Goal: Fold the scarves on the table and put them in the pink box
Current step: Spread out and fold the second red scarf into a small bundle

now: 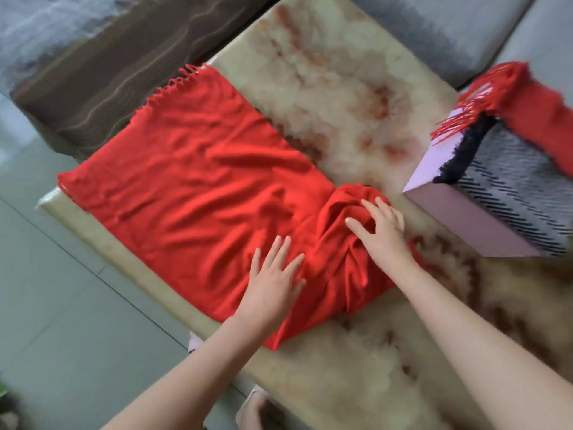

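Note:
A red fringed scarf (198, 178) lies spread across the marble table (335, 97), wrinkled and bunched at its right end. My left hand (274, 280) rests flat on the scarf near its front edge, fingers straight. My right hand (379, 231) lies on the bunched right end, fingers spread and pressing the cloth. At the right stands the pink box (465, 218), holding a grey striped scarf (521, 193) with a dark edge. Another red fringed scarf (533, 103) hangs over the box's far side.
A brown patterned surface (102, 72) lies beyond the table's left corner. Grey sofa cushions (449, 29) run along the back right. Pale floor tiles (62, 290) lie to the left of the table's edge.

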